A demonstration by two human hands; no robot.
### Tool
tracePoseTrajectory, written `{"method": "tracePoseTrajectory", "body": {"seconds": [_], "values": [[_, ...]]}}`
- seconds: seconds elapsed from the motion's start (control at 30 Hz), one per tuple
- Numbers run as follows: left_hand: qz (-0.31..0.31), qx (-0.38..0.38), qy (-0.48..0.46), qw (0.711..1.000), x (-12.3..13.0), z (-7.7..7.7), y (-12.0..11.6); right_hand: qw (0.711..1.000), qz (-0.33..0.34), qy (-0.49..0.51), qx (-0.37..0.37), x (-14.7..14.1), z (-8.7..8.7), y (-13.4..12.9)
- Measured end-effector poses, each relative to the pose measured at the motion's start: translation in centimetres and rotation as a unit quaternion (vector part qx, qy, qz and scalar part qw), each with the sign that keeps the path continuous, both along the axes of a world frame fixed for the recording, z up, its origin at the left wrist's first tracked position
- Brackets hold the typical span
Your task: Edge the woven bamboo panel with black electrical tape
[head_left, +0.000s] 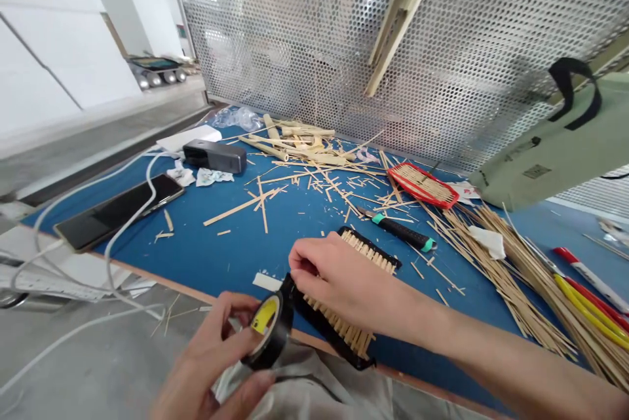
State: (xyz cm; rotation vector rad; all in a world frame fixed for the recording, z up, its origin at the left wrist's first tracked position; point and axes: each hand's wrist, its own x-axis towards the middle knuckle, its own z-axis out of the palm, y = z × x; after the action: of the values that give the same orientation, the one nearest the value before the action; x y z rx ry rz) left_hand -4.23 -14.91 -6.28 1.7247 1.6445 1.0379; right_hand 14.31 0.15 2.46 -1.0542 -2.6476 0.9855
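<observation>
My left hand (211,358) is shut around a roll of black electrical tape (269,331) with a yellow core, close to the table's front edge. A black strip runs from the roll along the near end of a bamboo slat panel (344,331). My right hand (339,279) lies across the panel and grips it, with the fingertips by the taped edge. A black tape binding (368,244) edges the panel's far side. The slats under my palm are hidden.
The blue table (196,223) is littered with loose bamboo strips. A green-and-black utility knife (400,233), a red-framed slat piece (422,184), a phone (118,210) and white cables lie on it. A large strip pile (511,282) fills the right. Perforated metal (295,33) stands behind.
</observation>
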Motion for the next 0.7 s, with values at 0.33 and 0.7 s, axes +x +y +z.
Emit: {"method": "tracePoseTrajectory", "body": {"seconds": [0.33,0.7], "values": [[0.144,0.030,-0.017,0.989,-5.0,-0.6,-0.2,0.994,0.081,-0.070,0.003,-8.8,-1.0,2.4],[0.116,0.032,-0.049,0.992,-3.7,-1.4,-2.5,0.983,0.141,-0.105,0.044,-9.3,-2.7,0.7]]}}
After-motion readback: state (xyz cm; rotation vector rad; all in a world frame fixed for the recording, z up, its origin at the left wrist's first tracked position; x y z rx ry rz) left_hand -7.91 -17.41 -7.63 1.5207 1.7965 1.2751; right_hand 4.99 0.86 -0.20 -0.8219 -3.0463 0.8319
